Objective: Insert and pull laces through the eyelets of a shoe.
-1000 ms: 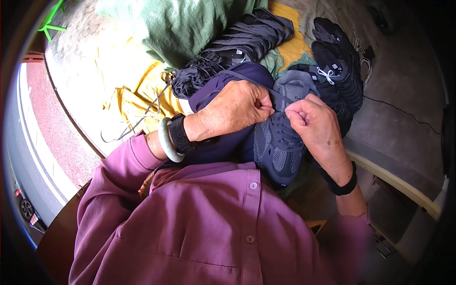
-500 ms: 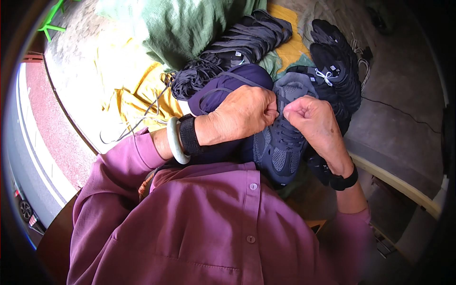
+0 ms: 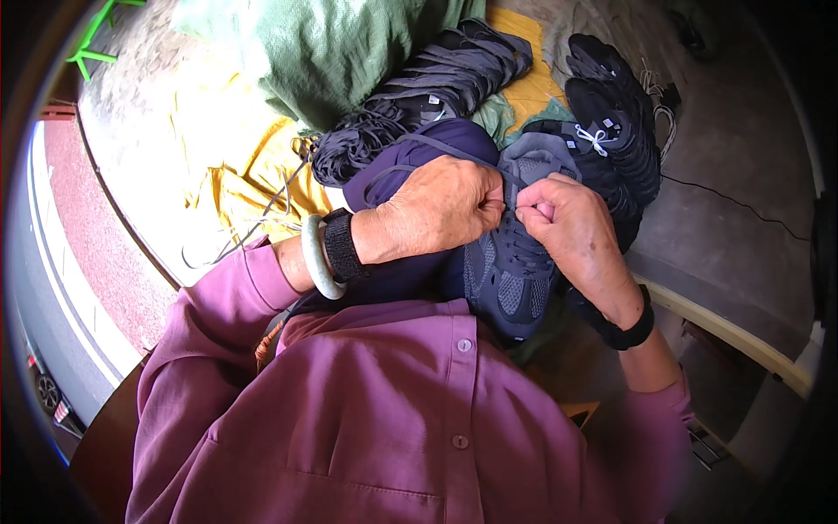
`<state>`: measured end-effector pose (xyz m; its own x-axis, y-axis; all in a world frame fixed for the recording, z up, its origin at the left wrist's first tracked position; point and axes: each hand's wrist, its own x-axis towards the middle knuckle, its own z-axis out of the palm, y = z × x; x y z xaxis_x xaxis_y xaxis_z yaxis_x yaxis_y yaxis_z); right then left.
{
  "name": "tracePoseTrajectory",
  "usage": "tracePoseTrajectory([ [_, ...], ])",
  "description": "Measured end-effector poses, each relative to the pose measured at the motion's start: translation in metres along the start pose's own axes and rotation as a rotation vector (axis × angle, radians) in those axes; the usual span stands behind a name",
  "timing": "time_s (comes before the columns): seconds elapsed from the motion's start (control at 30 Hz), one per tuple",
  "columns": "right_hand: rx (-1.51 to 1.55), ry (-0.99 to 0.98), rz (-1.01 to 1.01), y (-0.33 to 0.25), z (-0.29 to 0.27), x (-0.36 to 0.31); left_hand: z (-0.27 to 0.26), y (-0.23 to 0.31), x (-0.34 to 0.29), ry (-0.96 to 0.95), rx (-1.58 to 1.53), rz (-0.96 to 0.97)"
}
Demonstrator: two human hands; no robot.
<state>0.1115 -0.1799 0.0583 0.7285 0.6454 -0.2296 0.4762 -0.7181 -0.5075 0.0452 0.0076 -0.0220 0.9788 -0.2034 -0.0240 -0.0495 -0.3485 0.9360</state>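
A dark grey-blue sneaker (image 3: 509,293) lies over my lap, toe toward me, with dark laces crossing its tongue. My left hand (image 3: 441,208) is closed in a pinch over the left side of the shoe's lacing. Opposite it, my right hand (image 3: 572,227) pinches with thumb and fingers bent together. A flat grey shoelace (image 3: 449,150) loops over my dark purple trouser knee (image 3: 463,131) and runs to the gap between both hands. The fingertips hide where the lace is gripped and the eyelets beneath.
Beyond my knee lie a bundle of grey laces (image 3: 345,153) and stacked dark shoe uppers (image 3: 463,65). More black shoes (image 3: 615,113), one tied with white string, sit at the right. A green woven sack (image 3: 340,61) and yellow sacking (image 3: 262,166) cover the floor ahead.
My right hand has turned slightly, its fingers curling more around the thumb. My left hand stays nearly in place over the shoe, and the view has shifted a little.
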Motion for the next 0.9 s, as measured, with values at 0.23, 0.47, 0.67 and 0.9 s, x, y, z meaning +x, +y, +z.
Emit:
tracePoseTrajectory([
  [0.23, -0.141, -0.055, -0.045, -0.001, -0.003, -0.001, 0.002, 0.006, -0.001, 0.016, 0.099, 0.059],
  [0.47, -0.244, -0.058, -0.21, -0.01, -0.022, -0.007, -0.018, 0.009, -0.001, -0.089, 0.34, 0.007],
  [0.67, -0.203, 0.073, 0.243, 0.02, -0.109, -0.024, -0.022, -0.006, -0.009, 0.1, 0.338, 0.165],
  [0.9, 1.124, 0.09, 0.301, 0.051, -0.07, -0.032, -0.014, 0.012, -0.027, 0.104, 0.179, 0.186],
])
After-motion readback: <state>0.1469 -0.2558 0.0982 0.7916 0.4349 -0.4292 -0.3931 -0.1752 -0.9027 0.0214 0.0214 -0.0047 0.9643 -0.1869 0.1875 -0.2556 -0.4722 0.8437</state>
